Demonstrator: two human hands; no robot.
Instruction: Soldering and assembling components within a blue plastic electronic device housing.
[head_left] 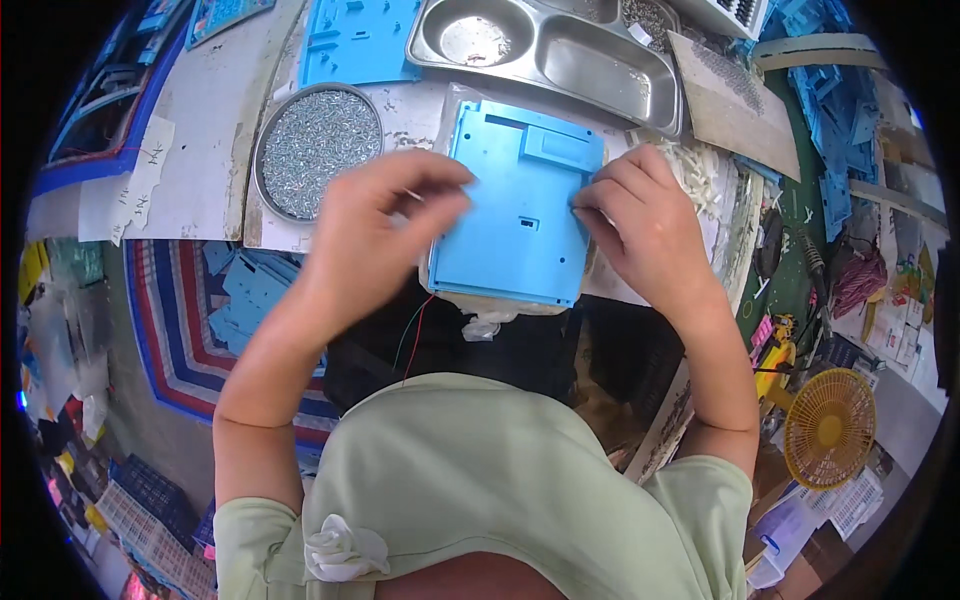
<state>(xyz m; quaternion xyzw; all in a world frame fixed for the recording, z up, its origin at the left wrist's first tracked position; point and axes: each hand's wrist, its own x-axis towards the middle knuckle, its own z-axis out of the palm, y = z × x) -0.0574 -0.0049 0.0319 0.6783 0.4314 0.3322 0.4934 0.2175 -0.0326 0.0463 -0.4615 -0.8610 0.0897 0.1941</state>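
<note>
A light-blue plastic panel (500, 235) lies at the table's near edge, in front of my body. It has a raised rectangular block near its top right and a small slot below its middle. My left hand (385, 215) hovers over the panel's left edge, slightly blurred, with thumb and forefinger curved and their tips a little apart. Nothing shows between them. At the right edge, my right hand (640, 220) has bent fingertips closed on the panel's side. Beneath the panel, a pale wrapped pad (500, 303) peeks out. Left of it stands a round dish (318, 150) full of small metal screws.
A compartmented steel tray (605, 68) sits behind the panel, beside a tilted board (730, 105). White small parts (695, 175) are heaped at right. Another blue panel (360, 45) lies at the back. A striped bag (190, 330) holds blue pieces; a yellow fan (830, 428) stands lower right.
</note>
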